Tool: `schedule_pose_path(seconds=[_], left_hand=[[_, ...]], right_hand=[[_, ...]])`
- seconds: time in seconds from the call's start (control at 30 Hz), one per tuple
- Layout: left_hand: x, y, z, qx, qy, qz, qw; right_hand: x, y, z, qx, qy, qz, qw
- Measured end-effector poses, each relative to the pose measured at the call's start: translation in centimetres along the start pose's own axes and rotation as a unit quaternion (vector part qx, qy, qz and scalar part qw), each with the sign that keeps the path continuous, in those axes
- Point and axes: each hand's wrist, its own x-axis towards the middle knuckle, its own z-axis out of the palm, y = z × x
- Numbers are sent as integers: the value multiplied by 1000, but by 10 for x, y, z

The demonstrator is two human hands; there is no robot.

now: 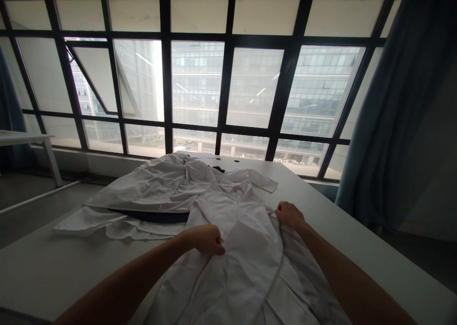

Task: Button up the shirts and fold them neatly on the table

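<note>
White collared garment, lightly creased w/ soft folds, lies on white table, collar twd. windows, next to rumpled white clothes. Your L hand, curled, pinches cloth nr. mid.; your R hand pinches its R edge.

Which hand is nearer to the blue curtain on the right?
Right. The right hand holds the white garment on the side toward the blue curtain; the left hand is farther left, across the garment.

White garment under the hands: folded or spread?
Spread lengthwise: the white garment has its collar at the far end, its body running toward the camera. Whether any part is folded underneath, I cannot tell.
</note>
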Motion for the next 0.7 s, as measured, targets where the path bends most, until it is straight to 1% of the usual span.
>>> schedule_pose_path(seconds=[0.07, 0.17, 0.23, 0.33, 0.47, 0.57, 0.7], left_hand=[[0, -3, -3, -11, 6, -2, 1000], [0, -4, -5, -13, 4, -5, 1000], [1, -3, -5, -11, 2, -6, 1000], [1, -3, -5, -10, -1, -9, 1000], [-1, -5, -6, -17, 1, -7, 1000], [-2, -7, -9, -29, 1, -15, 999], [1, -11, -11, -41, -5, -10, 999]], right_hand=[[4, 11, 0, -3, -1, 17, 1000], [13, 14, -1, 6, 1, -3, 1000], [22, 2, -1, 21, 11, -37, 999], [45, -25, 1, 45, 24, -90, 995], [82, -54, 6, 73, 26, -129, 989], [105, -64, 13, 95, 26, -154, 983], [128, -68, 23, 132, 31, -188, 973]])
